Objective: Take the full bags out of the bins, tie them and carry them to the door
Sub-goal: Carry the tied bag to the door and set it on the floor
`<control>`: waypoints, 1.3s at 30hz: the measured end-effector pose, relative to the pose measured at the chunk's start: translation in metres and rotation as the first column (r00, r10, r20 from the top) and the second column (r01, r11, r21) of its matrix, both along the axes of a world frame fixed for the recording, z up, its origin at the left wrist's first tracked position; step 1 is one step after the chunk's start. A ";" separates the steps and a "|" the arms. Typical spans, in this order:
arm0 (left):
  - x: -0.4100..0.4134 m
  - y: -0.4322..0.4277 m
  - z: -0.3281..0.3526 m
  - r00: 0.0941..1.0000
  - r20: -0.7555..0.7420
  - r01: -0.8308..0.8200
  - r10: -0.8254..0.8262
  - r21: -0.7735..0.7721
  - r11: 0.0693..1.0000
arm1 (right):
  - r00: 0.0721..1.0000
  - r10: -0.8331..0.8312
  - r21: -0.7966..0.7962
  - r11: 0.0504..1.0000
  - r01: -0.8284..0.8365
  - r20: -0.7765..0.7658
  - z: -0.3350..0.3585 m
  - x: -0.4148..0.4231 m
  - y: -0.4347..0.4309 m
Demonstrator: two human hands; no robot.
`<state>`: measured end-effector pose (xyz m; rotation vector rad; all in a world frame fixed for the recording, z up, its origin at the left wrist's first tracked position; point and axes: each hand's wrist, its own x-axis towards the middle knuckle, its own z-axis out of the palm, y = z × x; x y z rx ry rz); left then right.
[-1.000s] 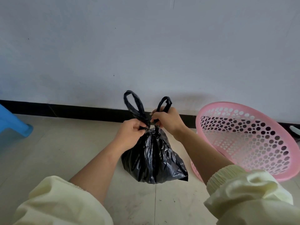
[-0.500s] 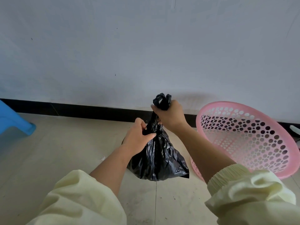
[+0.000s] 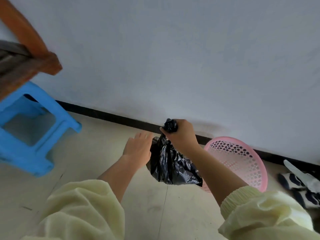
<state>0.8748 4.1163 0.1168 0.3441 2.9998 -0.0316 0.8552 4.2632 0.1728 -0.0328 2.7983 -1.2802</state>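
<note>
We grip the gathered neck of the black bag (image 3: 170, 167) in our right hand (image 3: 180, 134), fingers curled tight round the bunched plastic (a crumpled tuft pokes out above the fist). The bag's full body hangs below that fist, over the tiled floor (image 3: 97, 153) and just left of the pink basket (image 3: 242, 158), which is tipped with its opening toward us near the foot of the wall (image 3: 190, 58). Our left hand (image 3: 137, 149) is spread, fingers straight and holding nothing, just beside the bag's left flank; we cannot tell whether it touches the plastic. A blue stool (image 3: 34, 125) stands well apart on the left, below a corner of brown wooden furniture (image 3: 34, 49). At the far right a black-and-white patterned thing (image 3: 301, 181) lies blurred on the floor.
</note>
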 end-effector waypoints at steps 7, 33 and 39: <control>0.062 -0.038 0.236 0.989 0.098 -0.106 0.109 -0.033 0.994 | 0.979 0.187 0.077 0.978 -0.193 0.076 0.220 0.040 -0.046; 0.461 -0.328 0.468 0.427 0.068 -0.903 0.902 0.092 0.421 | 0.390 0.913 0.205 0.361 -0.910 0.122 0.467 0.325 -0.412; 0.557 -0.429 0.477 0.338 0.056 -0.940 0.940 0.078 0.333 | 0.303 0.937 0.131 0.283 -0.950 0.174 0.477 0.401 -0.533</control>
